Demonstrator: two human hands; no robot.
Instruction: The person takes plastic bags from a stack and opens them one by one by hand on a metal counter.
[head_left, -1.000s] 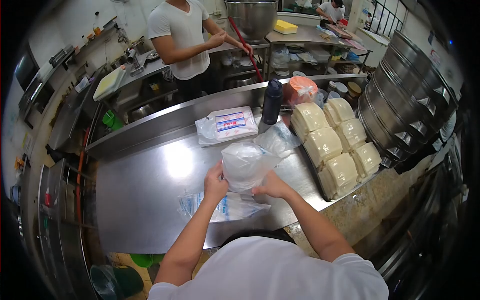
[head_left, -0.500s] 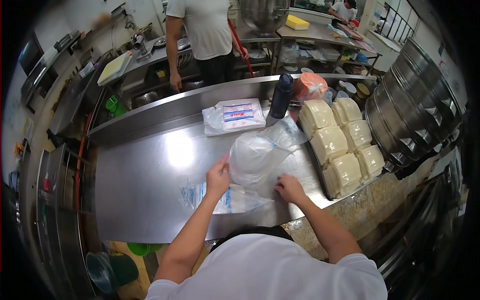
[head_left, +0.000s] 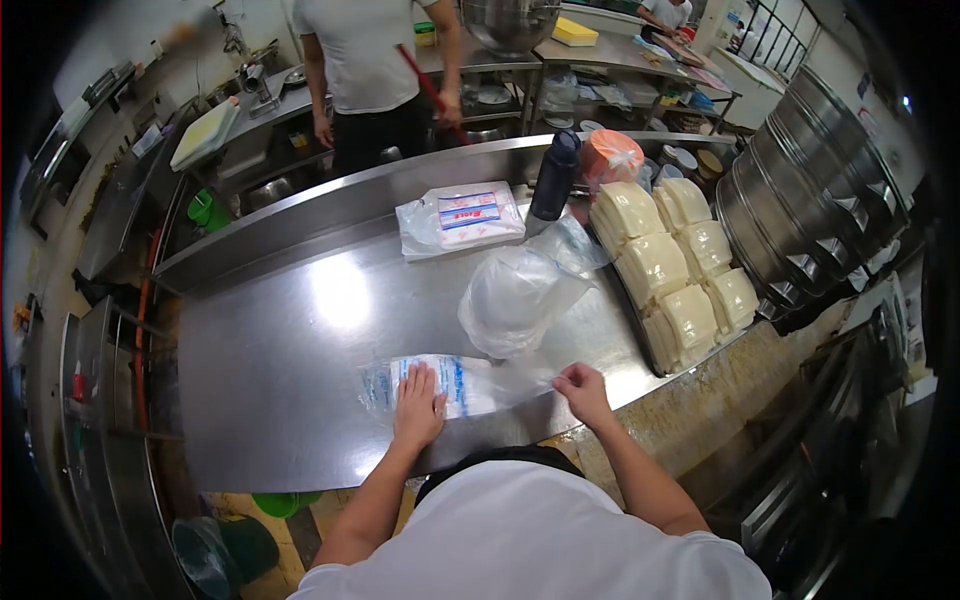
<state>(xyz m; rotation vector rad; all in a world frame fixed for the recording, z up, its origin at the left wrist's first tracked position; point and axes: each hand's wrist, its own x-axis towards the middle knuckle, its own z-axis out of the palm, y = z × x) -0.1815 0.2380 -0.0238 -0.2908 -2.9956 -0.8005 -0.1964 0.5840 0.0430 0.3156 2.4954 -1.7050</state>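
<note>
A clear plastic pack with blue print and white contents (head_left: 460, 385) lies near the front edge of the steel table. My left hand (head_left: 420, 408) rests flat on it, fingers stretched out. At the right, my right hand (head_left: 585, 393) pinches the end of a clear plastic bag (head_left: 525, 383) that stretches out from the pack. Just beyond my hands sits a rounded, filled clear plastic bag (head_left: 510, 300). Its thin film makes the contents hard to make out. Behind that, a white pack with blue and red lettering (head_left: 468, 216) lies flat.
A dark bottle (head_left: 556, 178) and an orange bag-covered container (head_left: 612, 155) stand at the back. Stacks of pale square wrappers (head_left: 660, 275) fill a tray on the right, beside tall steel steamers (head_left: 800, 190). Across the table stands a person (head_left: 365, 60) holding a red stick (head_left: 428, 85).
My left hand has left the filled bag and come down flat on the printed pack. My right hand now pulls the clear plastic end taut to the right. The view has shifted slightly.
</note>
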